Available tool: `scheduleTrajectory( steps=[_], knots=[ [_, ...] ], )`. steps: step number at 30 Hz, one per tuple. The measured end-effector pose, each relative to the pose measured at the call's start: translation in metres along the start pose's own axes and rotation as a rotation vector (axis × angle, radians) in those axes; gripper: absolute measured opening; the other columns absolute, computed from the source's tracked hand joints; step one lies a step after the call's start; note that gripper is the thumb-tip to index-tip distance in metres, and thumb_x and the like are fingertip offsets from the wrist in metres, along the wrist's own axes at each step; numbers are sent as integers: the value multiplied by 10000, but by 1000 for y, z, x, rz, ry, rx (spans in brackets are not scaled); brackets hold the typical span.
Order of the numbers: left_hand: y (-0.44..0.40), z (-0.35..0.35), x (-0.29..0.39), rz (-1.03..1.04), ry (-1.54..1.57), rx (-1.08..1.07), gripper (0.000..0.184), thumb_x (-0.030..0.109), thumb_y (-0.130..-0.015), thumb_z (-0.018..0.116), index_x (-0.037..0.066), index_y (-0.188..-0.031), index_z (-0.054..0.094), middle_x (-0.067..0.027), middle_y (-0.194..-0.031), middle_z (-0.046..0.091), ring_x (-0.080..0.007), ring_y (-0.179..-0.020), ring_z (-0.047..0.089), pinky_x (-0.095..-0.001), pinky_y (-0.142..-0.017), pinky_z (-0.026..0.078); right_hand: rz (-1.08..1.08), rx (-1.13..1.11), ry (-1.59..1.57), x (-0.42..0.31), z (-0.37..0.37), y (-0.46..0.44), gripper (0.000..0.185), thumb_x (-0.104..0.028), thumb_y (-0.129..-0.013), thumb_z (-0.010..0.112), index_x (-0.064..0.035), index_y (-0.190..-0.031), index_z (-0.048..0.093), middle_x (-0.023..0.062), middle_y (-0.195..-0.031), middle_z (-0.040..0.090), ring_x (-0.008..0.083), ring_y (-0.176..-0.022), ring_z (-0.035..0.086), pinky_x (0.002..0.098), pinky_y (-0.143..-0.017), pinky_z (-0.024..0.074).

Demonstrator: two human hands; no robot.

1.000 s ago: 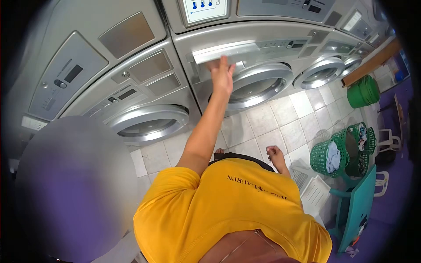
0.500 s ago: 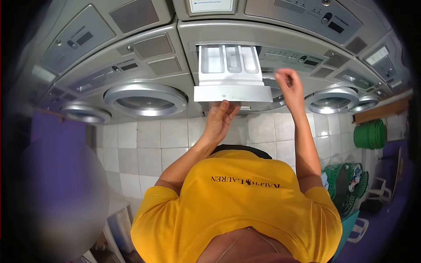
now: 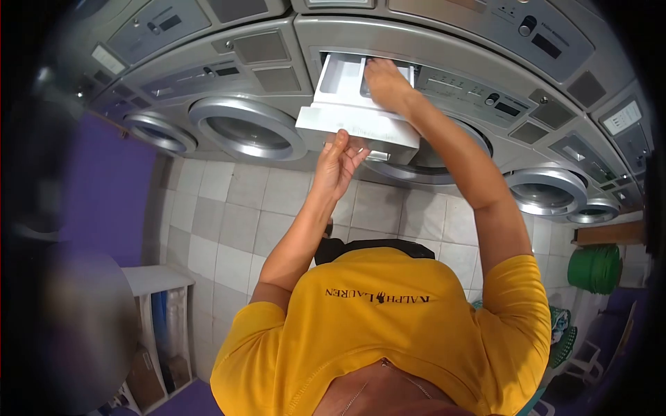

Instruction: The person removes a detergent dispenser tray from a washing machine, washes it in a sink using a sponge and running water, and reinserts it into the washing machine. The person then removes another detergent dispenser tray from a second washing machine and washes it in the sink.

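A white detergent drawer with open compartments is pulled out of a grey washing machine and sits slightly tilted. My left hand holds its front from below, thumb against the front face and fingers curled underneath. Inside the drawer, over the middle and right compartments, is my right hand, its fingers bent down and together. The fingertips are hidden, so what they touch does not show. Bare plastic shows in the left compartment.
Round washer doors line the row on both sides, with control panels above. Green baskets stand at the right. A white shelf is at lower left, over a tiled floor.
My right hand has moved from beside the drawer into its compartments. My left hand stays at the drawer's front, which now tilts. The view has turned slightly.
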State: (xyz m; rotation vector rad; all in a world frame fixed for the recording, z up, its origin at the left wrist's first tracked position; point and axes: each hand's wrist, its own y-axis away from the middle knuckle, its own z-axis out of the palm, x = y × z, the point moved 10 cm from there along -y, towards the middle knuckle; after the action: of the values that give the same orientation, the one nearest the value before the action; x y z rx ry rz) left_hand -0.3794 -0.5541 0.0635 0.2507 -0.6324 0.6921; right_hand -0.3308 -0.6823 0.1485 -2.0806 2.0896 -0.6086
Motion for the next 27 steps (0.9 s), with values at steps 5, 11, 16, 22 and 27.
scheduleTrajectory(
  steps=[5, 11, 16, 22, 27],
  knots=[
    [3, 3, 1, 19, 13, 29, 279, 322, -840, 582, 62, -923, 528, -62, -881, 584, -159, -806, 595, -315, -753, 529, 96, -462, 7, 19, 36, -27, 204, -71, -699, 551, 17, -863, 634, 198, -963, 613, 332, -897, 585, 411, -809, 439],
    [7, -4, -6, -13, 80, 41, 157, 234, -877, 532, 83, -918, 550, -23, -845, 582, -125, -782, 569, -289, -721, 488, 198, -360, 194, 42, 73, -47, 329, -205, -732, 539, -2, -979, 615, 205, -1107, 555, 309, -1028, 539, 413, -918, 375],
    [16, 10, 9, 27, 29, 41, 324, 308, -839, 595, 130, -1084, 478, 53, -847, 507, -57, -770, 518, -247, -714, 472, 196, -358, 131, 48, 83, -46, 344, -167, -791, 455, 20, -1060, 560, 212, -1156, 526, 326, -1112, 476, 411, -995, 287],
    [14, 10, 8, 10, 73, 9, 355, 280, -850, 583, 130, -1147, 456, 61, -925, 502, -44, -831, 503, -255, -722, 475, 269, -353, 180, 79, 120, -51, 462, -168, -797, 449, 35, -1212, 442, 223, -1236, 463, 335, -1193, 404, 391, -1050, 217],
    [4, -4, -11, 29, 178, -15, 144, 209, -889, 518, 104, -987, 531, 23, -884, 534, -96, -824, 534, -284, -736, 485, 210, -166, 217, 81, 109, -52, 364, -188, -748, 507, 23, -1038, 566, 228, -1102, 539, 337, -1053, 507, 408, -937, 349]
  ],
)
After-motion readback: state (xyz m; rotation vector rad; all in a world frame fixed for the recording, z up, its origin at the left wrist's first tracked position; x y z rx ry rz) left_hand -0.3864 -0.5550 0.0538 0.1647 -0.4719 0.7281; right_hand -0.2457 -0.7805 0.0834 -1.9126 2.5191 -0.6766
